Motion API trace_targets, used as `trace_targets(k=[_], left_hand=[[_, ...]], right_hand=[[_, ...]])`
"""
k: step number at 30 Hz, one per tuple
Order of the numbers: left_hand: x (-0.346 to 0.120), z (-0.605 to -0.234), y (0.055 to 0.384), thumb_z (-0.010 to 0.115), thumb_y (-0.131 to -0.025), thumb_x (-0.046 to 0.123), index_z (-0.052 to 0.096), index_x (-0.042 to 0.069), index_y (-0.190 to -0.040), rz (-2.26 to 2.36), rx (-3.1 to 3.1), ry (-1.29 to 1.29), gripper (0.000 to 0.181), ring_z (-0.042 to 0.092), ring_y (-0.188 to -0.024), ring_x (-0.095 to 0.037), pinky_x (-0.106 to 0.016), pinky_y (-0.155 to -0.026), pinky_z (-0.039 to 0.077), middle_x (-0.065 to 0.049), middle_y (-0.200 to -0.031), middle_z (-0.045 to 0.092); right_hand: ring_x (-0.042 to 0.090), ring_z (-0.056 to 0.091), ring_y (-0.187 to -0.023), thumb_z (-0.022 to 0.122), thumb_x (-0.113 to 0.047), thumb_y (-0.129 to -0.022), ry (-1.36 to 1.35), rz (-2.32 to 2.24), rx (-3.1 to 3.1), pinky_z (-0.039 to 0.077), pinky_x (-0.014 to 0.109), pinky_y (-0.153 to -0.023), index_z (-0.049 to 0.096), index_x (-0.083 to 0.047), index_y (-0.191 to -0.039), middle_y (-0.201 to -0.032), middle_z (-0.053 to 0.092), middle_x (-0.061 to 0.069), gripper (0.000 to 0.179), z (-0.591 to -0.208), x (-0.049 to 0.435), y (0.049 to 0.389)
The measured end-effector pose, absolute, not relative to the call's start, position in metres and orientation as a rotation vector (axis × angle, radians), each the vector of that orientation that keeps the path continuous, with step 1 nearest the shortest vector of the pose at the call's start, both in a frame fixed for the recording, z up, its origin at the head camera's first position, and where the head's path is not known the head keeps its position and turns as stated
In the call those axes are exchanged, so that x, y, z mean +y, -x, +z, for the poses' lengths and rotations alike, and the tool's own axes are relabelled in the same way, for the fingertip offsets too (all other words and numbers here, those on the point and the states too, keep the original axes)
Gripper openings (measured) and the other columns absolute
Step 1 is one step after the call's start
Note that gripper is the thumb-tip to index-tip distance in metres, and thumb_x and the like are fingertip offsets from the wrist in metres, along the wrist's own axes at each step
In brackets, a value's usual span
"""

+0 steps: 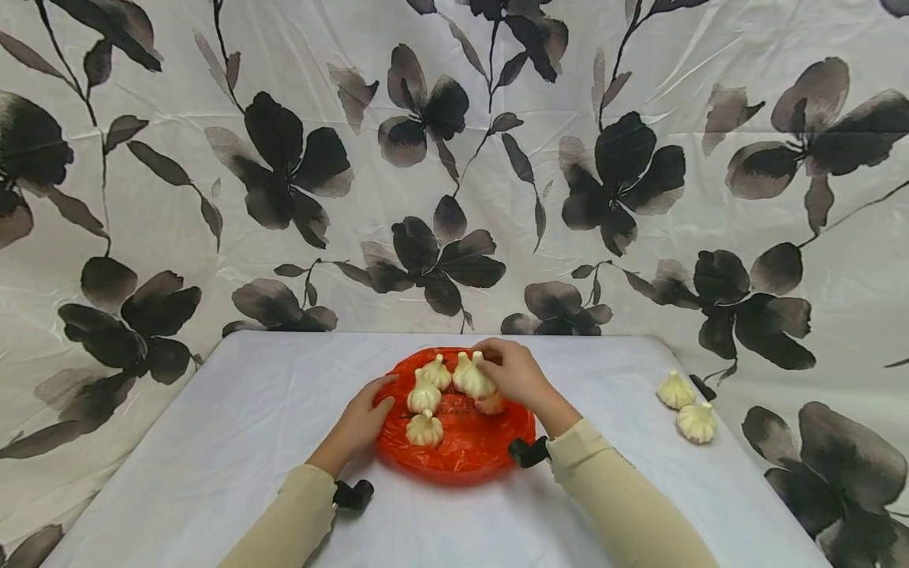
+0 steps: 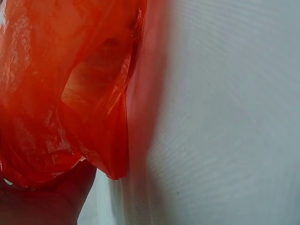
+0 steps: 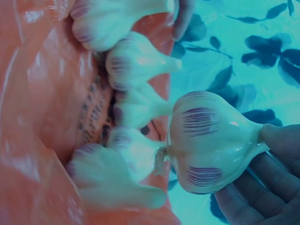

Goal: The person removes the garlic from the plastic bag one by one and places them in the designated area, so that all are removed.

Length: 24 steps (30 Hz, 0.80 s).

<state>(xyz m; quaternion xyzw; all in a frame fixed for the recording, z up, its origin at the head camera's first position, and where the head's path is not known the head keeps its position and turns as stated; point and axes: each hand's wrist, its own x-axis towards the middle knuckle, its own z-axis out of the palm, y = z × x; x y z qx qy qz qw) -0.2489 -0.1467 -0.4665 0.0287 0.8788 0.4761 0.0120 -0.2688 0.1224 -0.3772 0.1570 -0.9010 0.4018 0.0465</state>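
A red plastic bag lies spread in a round, open shape on the white table, with several garlic bulbs inside. My right hand is over its far right part and pinches a garlic bulb by the stem. In the right wrist view this bulb hangs apart from the others, its root end toward them. At the bag's left rim, my left hand holds the edge with thumb and fingers. The left wrist view shows crumpled red plastic over most of that hand; its fingertips are hidden there.
Two more garlic bulbs lie near the right edge of the white table. A floral cloth hangs behind the table. Each wrist bears a dark camera mount close to the tabletop.
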Motion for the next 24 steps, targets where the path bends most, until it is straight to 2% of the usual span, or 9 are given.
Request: trace_targets(k=[24], left_hand=[[-0.145, -0.462, 0.247, 0.045, -0.101, 0.018, 0.039, 0.019, -0.147, 1.464, 2.742, -0.080, 0.047, 0.029, -0.144, -0.041, -0.061, -0.113, 0.029, -0.016, -0.155, 0.033]], right_hand=[[0.025, 0.067, -0.105, 0.063, -0.018, -0.094, -0.416, 1.301, -2.662, 0.057, 0.039, -0.087, 0.067, -0.015, -0.120, -0.114, 0.069, 0.010, 0.027, -0.353, 0.174, 0.263]])
